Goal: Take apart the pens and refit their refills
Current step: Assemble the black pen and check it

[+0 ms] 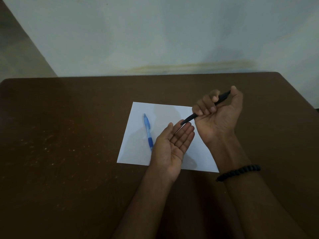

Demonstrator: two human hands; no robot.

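Observation:
My right hand [219, 116] grips a black pen [189, 118] in its curled fingers, the thumb on the pen's upper end, the tip slanting down to the left. The tip hovers just above the fingertips of my left hand [172, 144], which lies palm up with straight fingers and holds nothing. A blue translucent pen [148, 131] lies whole on the white sheet of paper [138, 152], just left of my left hand.
The paper rests on a dark brown table [69, 135] whose far edge meets a pale wall [155, 31]. A black beaded bracelet [239, 172] circles my right wrist. Small pale specks dot the table's left half.

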